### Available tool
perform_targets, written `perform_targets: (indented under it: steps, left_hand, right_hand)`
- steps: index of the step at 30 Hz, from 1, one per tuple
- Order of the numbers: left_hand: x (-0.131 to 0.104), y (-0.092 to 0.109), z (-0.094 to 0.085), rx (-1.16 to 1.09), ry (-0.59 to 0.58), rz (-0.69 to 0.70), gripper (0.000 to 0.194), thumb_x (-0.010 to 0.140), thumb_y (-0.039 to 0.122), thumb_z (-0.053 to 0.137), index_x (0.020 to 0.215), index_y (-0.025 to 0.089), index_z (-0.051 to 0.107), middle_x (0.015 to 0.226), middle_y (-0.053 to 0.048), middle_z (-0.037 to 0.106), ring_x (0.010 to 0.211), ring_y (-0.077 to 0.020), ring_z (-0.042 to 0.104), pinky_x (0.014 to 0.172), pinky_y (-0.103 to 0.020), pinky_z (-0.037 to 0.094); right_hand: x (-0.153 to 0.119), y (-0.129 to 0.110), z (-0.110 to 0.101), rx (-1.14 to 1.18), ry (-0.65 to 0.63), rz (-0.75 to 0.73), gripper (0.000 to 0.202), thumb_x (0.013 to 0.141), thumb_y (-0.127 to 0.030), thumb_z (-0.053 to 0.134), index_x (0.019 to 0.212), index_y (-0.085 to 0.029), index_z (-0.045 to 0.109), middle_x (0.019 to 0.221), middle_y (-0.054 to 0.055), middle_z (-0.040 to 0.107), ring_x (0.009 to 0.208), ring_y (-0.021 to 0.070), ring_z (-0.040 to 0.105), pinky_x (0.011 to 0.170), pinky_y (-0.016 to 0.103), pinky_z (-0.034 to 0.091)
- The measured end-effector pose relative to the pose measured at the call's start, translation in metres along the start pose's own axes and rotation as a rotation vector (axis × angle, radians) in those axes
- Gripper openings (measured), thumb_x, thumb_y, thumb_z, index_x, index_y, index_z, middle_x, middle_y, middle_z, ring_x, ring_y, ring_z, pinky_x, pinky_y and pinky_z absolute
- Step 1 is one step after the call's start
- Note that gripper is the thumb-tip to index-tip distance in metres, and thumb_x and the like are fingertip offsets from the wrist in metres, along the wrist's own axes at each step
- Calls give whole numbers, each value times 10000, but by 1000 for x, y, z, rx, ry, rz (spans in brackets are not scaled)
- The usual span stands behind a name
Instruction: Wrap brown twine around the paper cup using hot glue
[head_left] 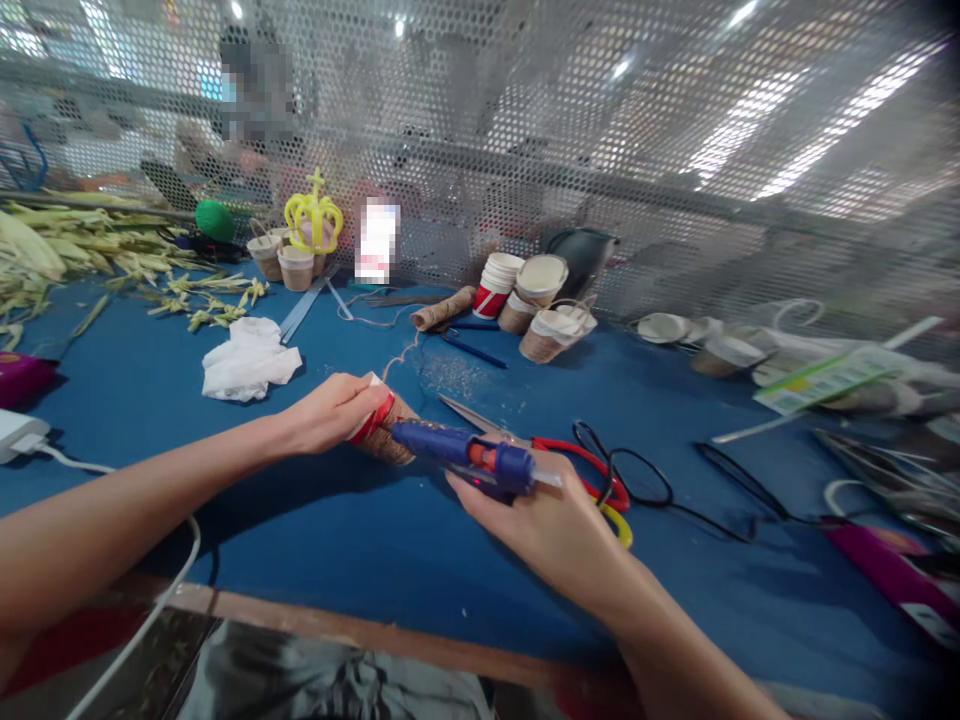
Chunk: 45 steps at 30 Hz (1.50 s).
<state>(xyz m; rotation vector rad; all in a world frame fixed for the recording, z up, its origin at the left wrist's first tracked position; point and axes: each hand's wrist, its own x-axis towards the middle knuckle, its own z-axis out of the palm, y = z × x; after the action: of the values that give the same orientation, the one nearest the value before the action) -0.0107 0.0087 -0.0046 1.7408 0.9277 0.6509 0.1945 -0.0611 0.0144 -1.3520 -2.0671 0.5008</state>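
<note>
My left hand (pixel 335 412) is wrapped round the top end of a small red and white paper cup (pixel 386 432), part of which is covered with brown twine. A strand of twine (pixel 401 355) runs from the cup back toward a twine roll (pixel 444 309). In my right hand (pixel 551 530) is a blue glue gun (pixel 469 455), its nozzle against or very close to the twine on the cup. A clear glue stick pokes out of the gun's rear. Scissors (pixel 611 480) with red and yellow handles lie just behind my right hand.
Twine-wrapped cups (pixel 551 335) and a red cup (pixel 497 285) stand at the back. White tissue (pixel 250 360), pale husks (pixel 45 245), a yellow crown (pixel 313 222) and a lit phone (pixel 376 240) are farther left. Black cable (pixel 652 500) and a magenta pack (pixel 892 575) lie right. A mesh panel rises behind.
</note>
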Motion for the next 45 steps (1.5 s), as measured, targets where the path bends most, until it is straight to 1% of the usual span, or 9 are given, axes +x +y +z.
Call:
perform_targets:
  steps: [4, 8, 15, 20, 27, 33, 35, 39, 45]
  left_hand:
    - [0, 1, 0, 76, 35, -22, 464, 843, 375, 295, 876, 71, 644, 843, -87, 667, 760, -188, 585, 686, -289, 466]
    - [1, 1, 0, 37, 15, 12, 428, 842, 343, 302, 925, 95, 640, 864, -77, 665, 771, -178, 590, 697, -283, 466]
    - [2, -3, 0, 25, 33, -25, 478, 848, 387, 285, 896, 71, 641, 866, -99, 668, 761, -187, 591, 689, -300, 470]
    - [1, -1, -1, 23, 8, 8, 435, 844, 352, 304, 969, 97, 634, 895, -80, 667, 794, -183, 591, 717, -292, 463]
    - [-1, 1, 0, 25, 0, 16, 453, 846, 358, 290, 914, 86, 645, 853, -78, 664, 771, -175, 583, 699, -271, 452]
    - [0, 4, 0, 119, 63, -2, 410, 828, 341, 323, 866, 86, 641, 762, -48, 629, 660, -135, 535, 583, -225, 413]
    - [0, 4, 0, 115, 53, -2, 407, 827, 338, 323, 863, 88, 642, 763, -50, 631, 658, -134, 534, 584, -226, 411]
    - [0, 3, 0, 48, -9, 28, 421, 836, 337, 302, 897, 102, 646, 825, -63, 655, 726, -151, 559, 662, -248, 432]
    - [-1, 5, -1, 148, 50, 6, 410, 823, 338, 322, 858, 77, 636, 774, -65, 634, 671, -138, 533, 614, -243, 425]
  right_hand:
    - [-1, 0, 1, 16, -33, -2, 71, 729, -224, 549, 729, -165, 587, 650, -4, 624, 568, 128, 553, 544, 237, 454]
    - [1, 2, 0, 18, -6, -8, 67, 735, -216, 543, 753, -164, 582, 683, 5, 625, 579, 128, 552, 547, 239, 449]
    - [2, -4, -2, -44, -75, -49, 66, 735, -188, 527, 683, -174, 565, 597, -16, 585, 521, 107, 508, 500, 221, 416]
    - [1, 1, -2, -5, -8, -22, 55, 734, -202, 533, 734, -168, 577, 677, 7, 622, 582, 128, 552, 540, 236, 445]
    - [0, 2, -1, -4, 8, -16, 60, 722, -211, 552, 731, -165, 589, 664, 1, 627, 595, 139, 570, 554, 243, 461]
    - [4, 3, -3, -40, 60, -32, 82, 726, -239, 561, 684, -169, 570, 644, -1, 620, 613, 153, 576, 594, 259, 465]
    - [3, 3, -3, -34, 42, -34, 78, 732, -241, 558, 724, -167, 582, 690, 8, 634, 647, 160, 585, 606, 261, 467]
    - [1, 4, -2, -15, -4, -14, 123, 738, -236, 551, 817, -159, 604, 763, 20, 652, 680, 163, 592, 594, 253, 465]
    - [4, 1, -5, -19, 14, -4, 99, 746, -244, 534, 691, -167, 562, 635, -1, 601, 589, 140, 548, 530, 245, 427]
